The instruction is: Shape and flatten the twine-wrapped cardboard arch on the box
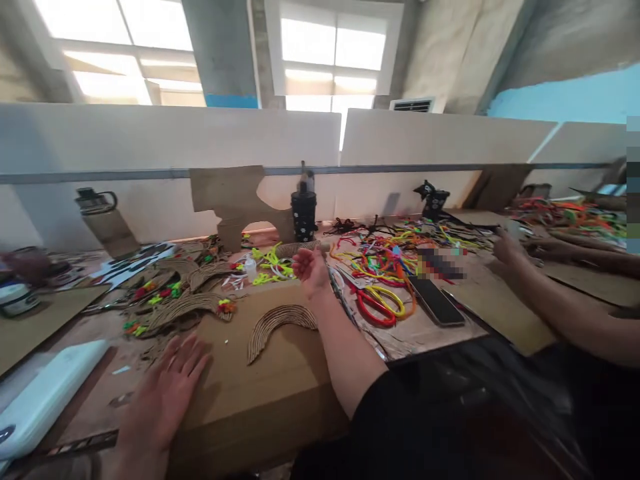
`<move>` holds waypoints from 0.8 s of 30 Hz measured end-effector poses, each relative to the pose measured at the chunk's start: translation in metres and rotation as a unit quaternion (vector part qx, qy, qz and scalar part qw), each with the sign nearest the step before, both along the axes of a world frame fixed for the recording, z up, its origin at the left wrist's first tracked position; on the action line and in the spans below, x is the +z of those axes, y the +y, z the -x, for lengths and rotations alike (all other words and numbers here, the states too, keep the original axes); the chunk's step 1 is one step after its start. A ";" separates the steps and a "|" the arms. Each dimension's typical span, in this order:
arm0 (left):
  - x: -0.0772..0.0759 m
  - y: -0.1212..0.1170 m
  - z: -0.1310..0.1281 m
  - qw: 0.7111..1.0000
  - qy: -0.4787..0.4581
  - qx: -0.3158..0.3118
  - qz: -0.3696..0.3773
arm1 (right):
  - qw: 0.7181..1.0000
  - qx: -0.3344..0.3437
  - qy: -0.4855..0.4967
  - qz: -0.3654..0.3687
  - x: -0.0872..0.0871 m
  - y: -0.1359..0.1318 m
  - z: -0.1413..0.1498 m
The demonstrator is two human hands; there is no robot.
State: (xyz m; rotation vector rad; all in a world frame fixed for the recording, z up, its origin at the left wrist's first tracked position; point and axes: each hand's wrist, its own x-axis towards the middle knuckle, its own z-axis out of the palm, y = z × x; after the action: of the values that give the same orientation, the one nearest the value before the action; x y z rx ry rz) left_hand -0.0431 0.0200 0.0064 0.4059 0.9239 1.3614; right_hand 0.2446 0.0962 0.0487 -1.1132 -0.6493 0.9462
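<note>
Left hand: the left hand (167, 387) lies flat, palm down, fingers spread on the cardboard sheet (280, 387) — nothing in its grasp.
Right hand: the right hand (311, 267) is raised over the far edge of the sheet, palm up, fingers loosely curled and open; it holds nothing that can be seen.
Cardboard arc: the cardboard arc (280, 327) is a curved, rainbow-shaped piece of brown corrugated strips laid side by side, its ridges showing. It lies flat on the sheet, between the two hands and just below the right wrist.
Other arcs: more cardboard arcs (193, 303) of the same build lie to the left, some tipped with bright pompoms.
Pipe cleaners: a heap of pipe cleaners (385, 260) — red, yellow, orange, green — spreads to the right of the right hand.
Phone: a dark phone (436, 301) lies beside that heap.
Neighbour: another person's arm (545, 300) reaches in from the right.
Bottle: a black bottle (304, 213) stands against the white partition.
</note>
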 end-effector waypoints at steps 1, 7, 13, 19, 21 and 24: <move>0.001 -0.001 -0.002 1.000 0.018 -0.004 0.006 | 0.999 0.006 0.030 -0.013 0.000 0.000 0.000; 0.004 -0.005 -0.008 0.997 0.078 0.006 -0.006 | 0.982 0.063 0.166 -0.071 -0.002 0.000 0.001; -0.003 0.001 -0.002 0.998 0.063 -0.003 -0.001 | 0.976 0.073 0.187 -0.081 -0.001 0.000 0.002; -0.004 -0.004 0.000 0.999 -0.003 -0.012 -0.030 | 0.987 0.077 0.141 -0.028 -0.003 0.000 0.007; -0.004 -0.006 0.000 0.997 -0.026 -0.021 -0.071 | 0.990 0.088 0.111 -0.007 -0.006 0.000 0.011; -0.005 -0.008 0.000 0.996 -0.027 -0.004 -0.087 | 0.993 0.101 0.067 0.012 -0.011 0.003 0.016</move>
State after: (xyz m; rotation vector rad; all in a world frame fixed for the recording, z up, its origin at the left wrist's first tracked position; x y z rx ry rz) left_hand -0.0428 0.0120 0.0010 0.5022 0.7600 1.4441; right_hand 0.2283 0.0996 0.0374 -1.0081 -0.6490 1.1948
